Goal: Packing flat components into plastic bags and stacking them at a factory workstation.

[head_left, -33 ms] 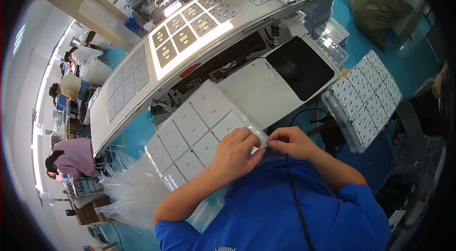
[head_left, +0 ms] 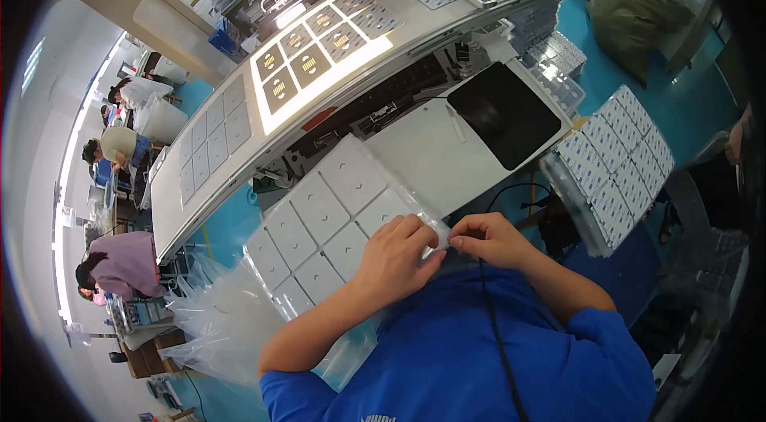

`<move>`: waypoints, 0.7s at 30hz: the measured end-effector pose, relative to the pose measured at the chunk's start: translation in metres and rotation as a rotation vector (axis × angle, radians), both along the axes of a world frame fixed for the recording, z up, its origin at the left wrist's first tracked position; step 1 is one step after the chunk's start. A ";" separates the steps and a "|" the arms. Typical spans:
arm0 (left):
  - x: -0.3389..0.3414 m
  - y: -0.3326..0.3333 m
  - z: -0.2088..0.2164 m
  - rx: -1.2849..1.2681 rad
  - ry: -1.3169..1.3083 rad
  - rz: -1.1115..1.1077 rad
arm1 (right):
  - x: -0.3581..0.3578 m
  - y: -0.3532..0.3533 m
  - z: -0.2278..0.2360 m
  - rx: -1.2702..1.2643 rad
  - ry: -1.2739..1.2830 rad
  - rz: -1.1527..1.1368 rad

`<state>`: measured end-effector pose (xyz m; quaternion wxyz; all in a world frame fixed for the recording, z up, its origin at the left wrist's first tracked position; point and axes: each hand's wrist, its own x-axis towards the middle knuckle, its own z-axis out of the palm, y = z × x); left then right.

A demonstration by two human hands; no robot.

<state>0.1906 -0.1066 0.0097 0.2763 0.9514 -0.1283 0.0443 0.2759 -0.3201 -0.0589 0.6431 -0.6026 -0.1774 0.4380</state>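
A stack of white sheets (head_left: 313, 207), printed as rows of square panels with small grey chevrons, lies tilted before me with clear plastic film (head_left: 421, 213) along its right edge. My left hand (head_left: 395, 257) is over its near right corner, fingers curled and thumb beneath, closed on the film bunched there. Just right of that corner, my right hand (head_left: 488, 240) is in a pinch, thumb against forefinger. Whatever it pinches is too small to make out. The fingertips of both hands are close together.
Beyond the stack runs a long machine bed with a lit panel (head_left: 381, 49) and white sheets (head_left: 214, 131). A black mouse pad (head_left: 511, 115) rests on a side shelf. Patterned sheets (head_left: 618, 167) are stacked at right. Loose clear plastic (head_left: 227, 322) hangs at left; a black cable (head_left: 496, 334) crosses my shirt.
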 end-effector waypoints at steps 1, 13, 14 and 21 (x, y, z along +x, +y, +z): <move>0.000 0.000 0.000 0.000 -0.008 -0.004 | 0.000 0.001 0.000 0.000 -0.004 0.001; 0.002 0.003 0.002 -0.045 0.060 -0.012 | 0.000 0.007 -0.002 0.009 -0.009 0.006; 0.002 0.004 0.003 -0.044 0.058 -0.013 | -0.001 0.007 0.001 0.025 -0.009 -0.014; 0.003 0.005 0.004 -0.103 0.117 0.020 | -0.001 0.008 0.005 0.047 0.000 -0.026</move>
